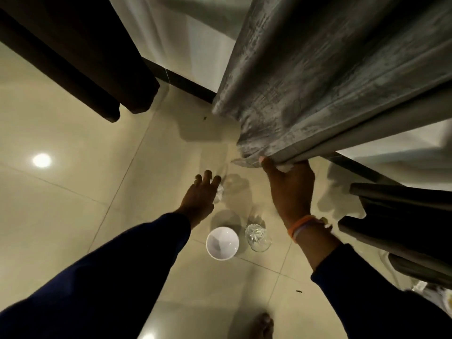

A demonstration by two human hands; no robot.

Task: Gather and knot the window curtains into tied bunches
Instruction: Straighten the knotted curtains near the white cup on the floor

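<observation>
so the right hand [289,189] has its grip clamped on the bottom hem of the grey curtain [318,77], bunching it clear of the floor [73,192], probably for knotting, while the left hand [200,194] reaches out, fingers apart, holding nothing.

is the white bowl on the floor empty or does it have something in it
Empty: the white bowl stands upright on the tiled floor, and its bare white inside shows down to the bottom.
</observation>
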